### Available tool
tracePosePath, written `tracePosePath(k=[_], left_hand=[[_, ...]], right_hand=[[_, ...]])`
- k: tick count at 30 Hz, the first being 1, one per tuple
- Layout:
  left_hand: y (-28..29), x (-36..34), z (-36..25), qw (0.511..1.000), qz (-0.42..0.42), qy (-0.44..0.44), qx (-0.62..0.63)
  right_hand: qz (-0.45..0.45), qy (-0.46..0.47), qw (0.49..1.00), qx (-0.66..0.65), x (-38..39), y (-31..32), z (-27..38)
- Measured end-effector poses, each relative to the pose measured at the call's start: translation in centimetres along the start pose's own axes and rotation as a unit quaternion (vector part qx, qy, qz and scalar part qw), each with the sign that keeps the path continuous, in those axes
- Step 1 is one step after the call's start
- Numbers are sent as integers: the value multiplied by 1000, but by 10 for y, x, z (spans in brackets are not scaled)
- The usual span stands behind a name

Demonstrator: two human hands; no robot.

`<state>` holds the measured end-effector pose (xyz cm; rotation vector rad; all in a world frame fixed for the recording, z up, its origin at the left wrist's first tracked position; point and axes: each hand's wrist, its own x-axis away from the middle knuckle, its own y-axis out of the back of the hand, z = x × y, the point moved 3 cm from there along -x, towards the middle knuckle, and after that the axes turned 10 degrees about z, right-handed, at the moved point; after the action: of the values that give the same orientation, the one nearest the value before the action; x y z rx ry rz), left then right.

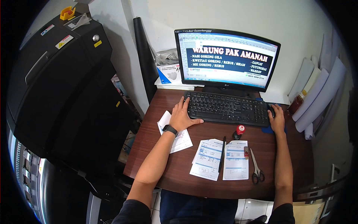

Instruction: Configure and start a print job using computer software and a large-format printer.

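Black keyboard (227, 108) runs left to right before the monitor (227, 59). Left hand (182, 115) rests spread on its left end; right hand (276, 117) cups a mouse (271, 110), fingers curled.

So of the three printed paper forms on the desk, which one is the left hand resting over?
The leftmost form, lying apart from the other two: the left hand and wrist cover its upper part. The middle form and right form lie uncovered beside a black pen.
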<state>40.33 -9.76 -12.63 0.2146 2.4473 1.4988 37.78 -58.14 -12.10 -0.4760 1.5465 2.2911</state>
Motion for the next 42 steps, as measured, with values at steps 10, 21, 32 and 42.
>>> tracePosePath(k=[10,21,32,42], left_hand=[[-2,-1,0,1000,-15,-16,-1],[-5,-2,1,999,-34,-33,-7],[-6,-2,2,999,-32,-34,-8],[-5,-2,2,999,-36,-34,-9]], right_hand=[[-25,4,1000,5,2,1,-2],[-29,15,999,0,1,1,-7],[-32,8,999,1,2,0,-6],[-29,9,1000,8,0,-2,-8]])
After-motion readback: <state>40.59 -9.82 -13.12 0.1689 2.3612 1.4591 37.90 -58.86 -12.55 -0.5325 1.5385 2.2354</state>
